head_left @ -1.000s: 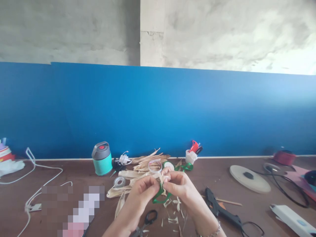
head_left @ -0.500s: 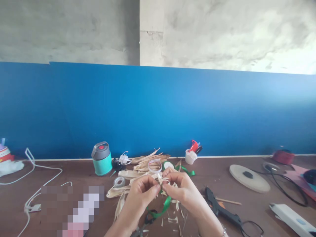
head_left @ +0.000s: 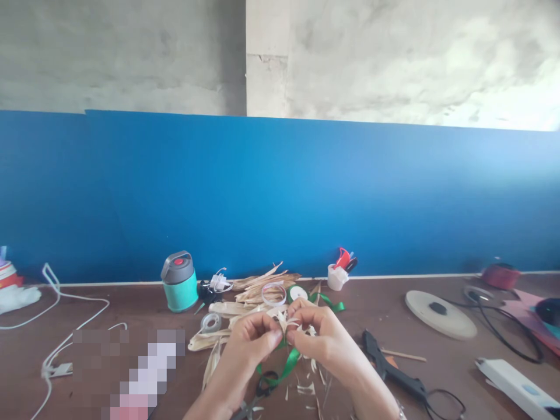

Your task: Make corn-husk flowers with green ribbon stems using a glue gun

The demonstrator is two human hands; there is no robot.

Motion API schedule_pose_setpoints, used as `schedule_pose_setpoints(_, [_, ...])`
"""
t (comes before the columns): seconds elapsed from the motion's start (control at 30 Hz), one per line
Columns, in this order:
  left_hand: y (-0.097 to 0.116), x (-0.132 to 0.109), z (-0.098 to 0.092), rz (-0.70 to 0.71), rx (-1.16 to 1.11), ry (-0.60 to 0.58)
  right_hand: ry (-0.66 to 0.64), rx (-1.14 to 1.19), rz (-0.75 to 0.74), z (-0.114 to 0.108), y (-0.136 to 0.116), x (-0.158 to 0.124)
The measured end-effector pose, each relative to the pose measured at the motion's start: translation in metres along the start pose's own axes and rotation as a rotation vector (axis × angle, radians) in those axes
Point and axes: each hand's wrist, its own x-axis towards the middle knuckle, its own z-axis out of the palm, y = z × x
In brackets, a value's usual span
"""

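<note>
Brown tabletop point(head_left: 376, 312) beneath | left hand point(head_left: 256, 338), right hand point(head_left: 318, 333) together, pinching pale husk point(head_left: 283, 321) | green ribbon point(head_left: 287, 367) below, seemingly over scissors point(head_left: 250, 406): snag risk if tugged

From the left hand point(head_left: 256, 338) and right hand point(head_left: 318, 336), a sideways pass runs toward 2 o'clock, through the gap between the cup point(head_left: 336, 279) and the disc point(head_left: 422, 309). The glue gun point(head_left: 406, 381) blocks 4. Husks point(head_left: 254, 284) crowd 9 to 12, with the flask point(head_left: 181, 293) at 10 and the board point(head_left: 280, 198) walling off the far edge. Ribbon point(head_left: 286, 370) loops at 6; scissors point(head_left: 264, 388) lie at 7.
</note>
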Motion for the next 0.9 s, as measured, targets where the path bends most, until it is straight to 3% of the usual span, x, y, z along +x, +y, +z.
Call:
schedule_pose_setpoints(0.33, [-0.0032, 0.0032, -0.0025, 0.034, -0.003, -0.020, 0.014, -0.097, -0.047, 0.0001, -0.0008, -0.0026])
schedule_pose_setpoints(0.67, [-0.0087, 0.0047, -0.0007, 0.133, 0.110, 0.093, 0.098, -0.256, -0.103, 0.0026, -0.0006, -0.0051])
schedule_pose_setpoints(0.9, [-0.0051, 0.0023, -0.0010, 0.177, 0.213, 0.131, 0.045, -0.276, -0.091, 0.0006, -0.0036, -0.0081])
